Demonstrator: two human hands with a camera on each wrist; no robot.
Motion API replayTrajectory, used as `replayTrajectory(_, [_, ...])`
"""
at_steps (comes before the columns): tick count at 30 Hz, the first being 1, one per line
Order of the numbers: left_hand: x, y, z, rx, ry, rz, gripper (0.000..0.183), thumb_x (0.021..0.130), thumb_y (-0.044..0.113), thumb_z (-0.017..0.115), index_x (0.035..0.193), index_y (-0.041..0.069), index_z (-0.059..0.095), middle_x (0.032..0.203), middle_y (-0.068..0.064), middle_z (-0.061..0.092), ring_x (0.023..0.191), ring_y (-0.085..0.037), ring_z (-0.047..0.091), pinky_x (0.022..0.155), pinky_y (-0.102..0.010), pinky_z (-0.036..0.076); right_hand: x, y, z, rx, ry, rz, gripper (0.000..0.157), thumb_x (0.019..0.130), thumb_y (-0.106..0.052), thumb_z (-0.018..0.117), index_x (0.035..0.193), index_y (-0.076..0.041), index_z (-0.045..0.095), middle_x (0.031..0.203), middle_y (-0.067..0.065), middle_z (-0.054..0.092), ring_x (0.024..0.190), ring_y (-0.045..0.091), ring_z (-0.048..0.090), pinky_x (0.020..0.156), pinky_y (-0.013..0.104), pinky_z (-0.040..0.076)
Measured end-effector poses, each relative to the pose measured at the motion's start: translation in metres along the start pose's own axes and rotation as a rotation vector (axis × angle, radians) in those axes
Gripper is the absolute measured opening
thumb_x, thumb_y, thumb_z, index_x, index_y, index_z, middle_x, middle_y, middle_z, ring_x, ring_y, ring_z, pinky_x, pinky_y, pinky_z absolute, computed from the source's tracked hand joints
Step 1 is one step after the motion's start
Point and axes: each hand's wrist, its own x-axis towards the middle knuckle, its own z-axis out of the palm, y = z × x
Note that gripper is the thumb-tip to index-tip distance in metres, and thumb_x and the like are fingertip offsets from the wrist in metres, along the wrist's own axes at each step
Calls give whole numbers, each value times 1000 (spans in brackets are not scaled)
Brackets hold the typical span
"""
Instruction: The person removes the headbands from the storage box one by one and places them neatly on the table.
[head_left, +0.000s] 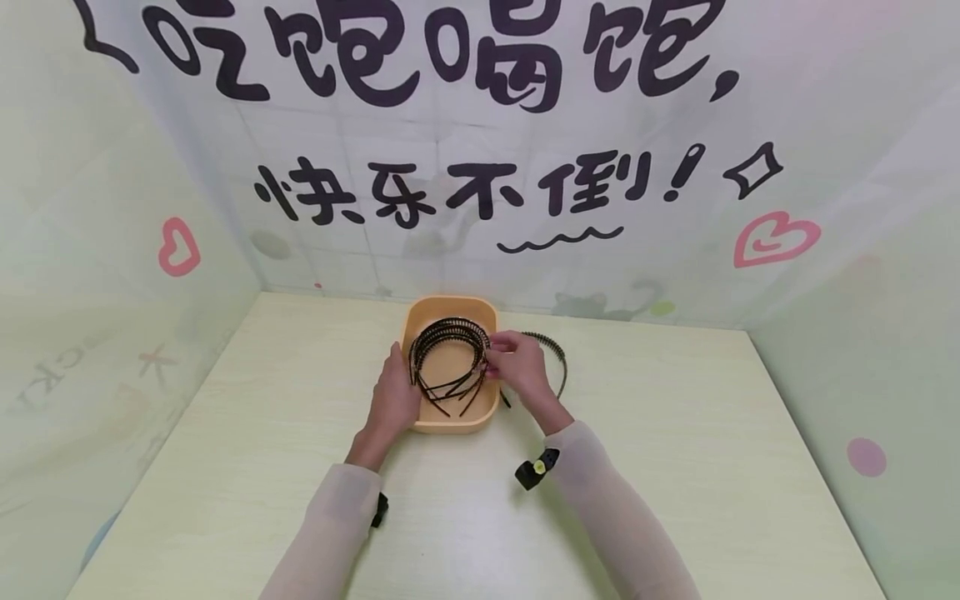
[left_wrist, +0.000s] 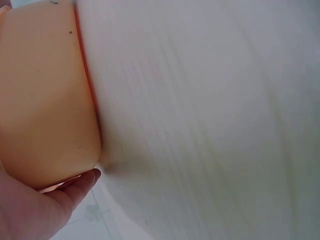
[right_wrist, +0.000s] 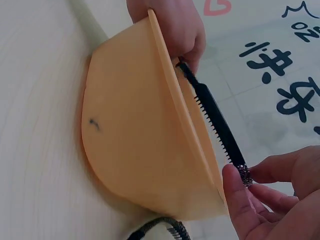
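An orange plastic bin [head_left: 450,427] holds several black toothed headbands [head_left: 442,331], stacked in an overlapping ring. At its left side my left hand [head_left: 395,392] grips the wall, with fingers along the outside [left_wrist: 75,192] and the thumb by the rim. My right hand [head_left: 519,364], over the right rim, pinches a headband [right_wrist: 220,125] between thumb and fingers near a glittery spot on the band. Another toothed headband [head_left: 562,354] lies on the table just right of the bin, partly hidden behind my right hand.
The pale table [head_left: 675,433] carries the bin near its back edge. A printed cloth wall [head_left: 465,267] rises right behind, and similar walls stand at left and right. Both sleeves wear a small black wrist camera [head_left: 536,471].
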Motion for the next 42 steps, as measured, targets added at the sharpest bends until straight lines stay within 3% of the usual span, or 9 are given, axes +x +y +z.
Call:
replayTrajectory(3, [0,-1,1,-7,-7,-3,79,90,-6,48,155,-8,5,149,-35,32,130,-51,44,104,-59,41,0,5,-14,52,15,10,27,92,0,65,119,1,67,109,24,67,68,17,69,64,29,60])
replayTrajectory(9, [-1,0,2,4,-13,-12,79,90,-6,49,155,-7,5,151,-35,30,130,-51,44,104,-58,42,1,21,-49,113,94,19,29,94,-1,62,123,3,64,118,29,64,81,28,72,61,26,59])
replayTrajectory(13, [0,1,0,7,-6,-14,77,91,-5,49,155,-7,5,151,-35,31,129,-51,44,104,-58,42,1,32,-76,145,157,60,28,94,-3,63,122,4,64,117,26,66,74,16,70,60,25,58])
replayTrajectory(20, [1,-2,-1,2,-2,-8,77,91,-5,49,155,-7,6,148,-36,34,126,-51,47,100,-58,45,1,55,-127,138,260,120,30,96,-7,61,125,3,62,122,22,67,76,12,70,60,22,57])
replayTrajectory(25, [0,-3,-1,9,-15,-4,78,91,-5,49,155,-8,5,149,-36,32,127,-51,46,101,-58,44,-2,71,-156,147,332,161,32,96,-5,60,127,5,60,104,11,72,71,9,69,59,21,56])
replayTrajectory(32, [0,-3,-1,11,-20,3,76,92,-4,47,155,-8,5,148,-36,33,128,-52,45,102,-59,43,-3,86,-180,109,409,226,32,95,-6,60,126,2,61,89,1,70,68,6,66,59,21,56])
replayTrajectory(42, [1,-2,-1,9,-25,5,76,92,-4,47,155,-8,4,148,-36,33,128,-52,45,101,-59,43,5,94,-197,50,437,232,31,92,-6,64,121,3,63,76,-5,66,61,4,64,55,20,55])
